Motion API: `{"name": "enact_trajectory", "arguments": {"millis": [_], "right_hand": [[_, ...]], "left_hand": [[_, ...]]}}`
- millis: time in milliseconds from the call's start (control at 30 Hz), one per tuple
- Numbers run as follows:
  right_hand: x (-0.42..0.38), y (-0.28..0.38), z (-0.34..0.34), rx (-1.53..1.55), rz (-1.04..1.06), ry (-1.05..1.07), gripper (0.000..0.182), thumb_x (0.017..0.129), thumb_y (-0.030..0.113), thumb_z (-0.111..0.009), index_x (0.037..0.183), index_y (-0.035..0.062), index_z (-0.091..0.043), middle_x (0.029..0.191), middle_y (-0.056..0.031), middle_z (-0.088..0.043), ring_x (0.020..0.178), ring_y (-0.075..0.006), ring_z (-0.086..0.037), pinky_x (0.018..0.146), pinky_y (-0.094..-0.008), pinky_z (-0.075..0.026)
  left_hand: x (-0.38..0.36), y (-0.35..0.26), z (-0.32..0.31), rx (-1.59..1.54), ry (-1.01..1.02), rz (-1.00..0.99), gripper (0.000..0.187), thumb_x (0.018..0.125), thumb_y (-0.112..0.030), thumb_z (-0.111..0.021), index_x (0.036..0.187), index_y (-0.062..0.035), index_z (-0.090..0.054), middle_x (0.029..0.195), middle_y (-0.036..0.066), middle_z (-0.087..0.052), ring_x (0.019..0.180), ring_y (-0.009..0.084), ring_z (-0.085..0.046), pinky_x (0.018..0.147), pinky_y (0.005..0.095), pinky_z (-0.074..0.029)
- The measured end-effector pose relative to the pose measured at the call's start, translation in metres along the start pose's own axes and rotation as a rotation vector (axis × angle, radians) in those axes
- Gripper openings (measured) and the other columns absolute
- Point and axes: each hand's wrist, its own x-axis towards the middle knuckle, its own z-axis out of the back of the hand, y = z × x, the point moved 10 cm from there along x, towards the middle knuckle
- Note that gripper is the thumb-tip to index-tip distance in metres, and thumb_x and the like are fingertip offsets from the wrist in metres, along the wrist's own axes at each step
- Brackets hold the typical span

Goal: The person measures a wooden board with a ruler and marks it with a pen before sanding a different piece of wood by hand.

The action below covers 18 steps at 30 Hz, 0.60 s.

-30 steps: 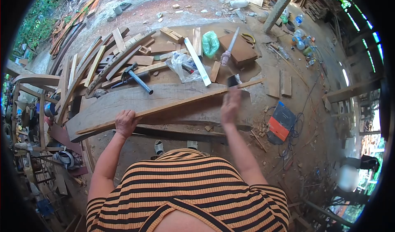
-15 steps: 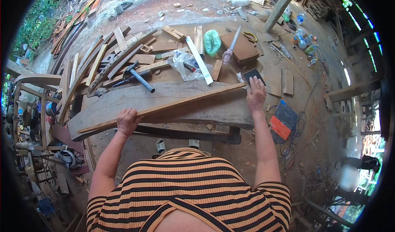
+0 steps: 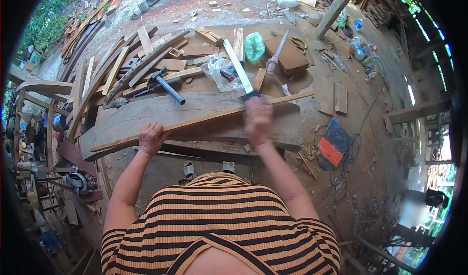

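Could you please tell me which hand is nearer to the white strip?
Right: the right hand, blurred, is just short of the near end of the white strip. The left hand is off to the left, gripping the long wooden strip.

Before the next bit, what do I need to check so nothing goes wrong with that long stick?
1. Left hand gripping the wooden strip: ok.
2. Dark pad at the right hand's fingers, by the strip: ok.
3. Every finger of the right hand placed safely: cannot tell, the hand is blurred.
4. Wide board under the strip's whole length: not ok, the strip's right end sticks out past it.
5. Hammer off the strip: ok, though its handle end reaches the board's far edge.
6. Strip free of splinters: cannot tell, too small to see.
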Motion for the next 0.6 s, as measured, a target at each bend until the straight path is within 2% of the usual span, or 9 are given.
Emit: {"name": "enact_trajectory", "arguments": {"millis": [100,167,267,333,367,400,467,533,600], "right_hand": [[-0.018,0.095,-0.040,0.255,0.178,0.130,0.033,0.085,0.011,-0.052,0.116,0.0049,-0.061,0.125,-0.0157,-0.058,0.123,-0.0305,-0.050,0.106,-0.0475,-0.032],[-0.018,0.071,-0.036,0.217,0.197,0.130,0.033,0.084,0.011,-0.053,0.116,0.0058,-0.061,0.124,-0.0155,-0.059,0.123,-0.0299,-0.051,0.107,-0.0480,-0.031],[-0.004,-0.021,0.003,0.040,0.188,0.088,0.036,0.081,0.007,-0.054,0.115,0.0051,-0.061,0.121,-0.0157,-0.061,0.120,-0.0296,-0.054,0.105,-0.0458,-0.036],[-0.010,-0.127,0.029,-0.188,0.082,-0.074,0.034,0.084,0.007,-0.053,0.116,0.0033,-0.062,0.119,-0.0169,-0.062,0.117,-0.0324,-0.055,0.100,-0.0428,-0.039],[-0.015,-0.180,0.041,-0.273,-0.094,-0.065,0.032,0.088,0.008,-0.051,0.118,0.0024,-0.062,0.123,-0.0187,-0.059,0.120,-0.0339,-0.052,0.102,-0.0431,-0.038],[-0.017,-0.185,0.040,-0.273,-0.094,-0.063,0.032,0.088,0.008,-0.051,0.118,0.0024,-0.062,0.123,-0.0187,-0.059,0.120,-0.0339,-0.052,0.102,-0.0431,-0.038],[-0.023,-0.215,0.052,-0.358,-0.343,-0.147,0.030,0.092,0.011,-0.050,0.118,0.0016,-0.061,0.124,-0.0197,-0.058,0.121,-0.0345,-0.051,0.101,-0.0440,-0.038],[-0.013,-0.146,0.034,-0.129,-0.286,-0.117,0.031,0.094,0.014,-0.047,0.118,0.0007,-0.061,0.125,-0.0198,-0.057,0.120,-0.0344,-0.051,0.101,-0.0455,-0.036],[-0.015,-0.042,0.011,-0.131,0.021,-0.115,0.029,0.087,0.009,-0.051,0.113,0.0005,-0.061,0.116,-0.0179,-0.061,0.116,-0.0323,-0.054,0.098,-0.0473,-0.036]], "left_hand": [[0.001,0.000,-0.003,0.015,0.001,-0.006,0.027,0.074,-0.031,-0.070,0.076,-0.0119,-0.052,0.074,0.004,-0.054,0.074,0.0262,-0.054,0.065,0.0400,-0.040],[0.000,0.001,0.000,0.000,-0.010,-0.002,0.027,0.074,-0.031,-0.070,0.076,-0.0121,-0.051,0.074,0.004,-0.054,0.074,0.0263,-0.054,0.065,0.0401,-0.040],[0.000,0.001,0.000,0.002,-0.013,0.004,0.027,0.074,-0.031,-0.070,0.075,-0.0123,-0.051,0.074,0.004,-0.054,0.073,0.0264,-0.054,0.065,0.0401,-0.040],[0.001,0.000,-0.001,0.011,-0.015,0.007,0.027,0.074,-0.032,-0.070,0.074,-0.0123,-0.051,0.074,0.004,-0.054,0.073,0.0264,-0.054,0.065,0.0400,-0.040],[-0.001,0.000,-0.001,0.024,-0.013,0.007,0.028,0.074,-0.032,-0.070,0.074,-0.0124,-0.050,0.074,0.004,-0.054,0.073,0.0263,-0.054,0.065,0.0400,-0.040],[-0.003,0.000,0.000,0.022,-0.011,0.007,0.028,0.074,-0.032,-0.070,0.074,-0.0124,-0.050,0.074,0.004,-0.054,0.073,0.0263,-0.054,0.065,0.0400,-0.040],[0.000,0.000,0.002,0.009,-0.021,0.011,0.028,0.074,-0.032,-0.070,0.073,-0.0124,-0.050,0.074,0.004,-0.054,0.073,0.0265,-0.054,0.065,0.0401,-0.039],[0.002,-0.002,0.004,-0.002,-0.028,0.000,0.027,0.075,-0.030,-0.070,0.074,-0.0111,-0.050,0.073,0.006,-0.053,0.072,0.0283,-0.053,0.063,0.0409,-0.040],[0.001,-0.003,0.004,-0.010,-0.028,-0.014,0.027,0.075,-0.029,-0.069,0.075,-0.0099,-0.050,0.073,0.008,-0.052,0.072,0.0301,-0.053,0.062,0.0418,-0.041]]}}
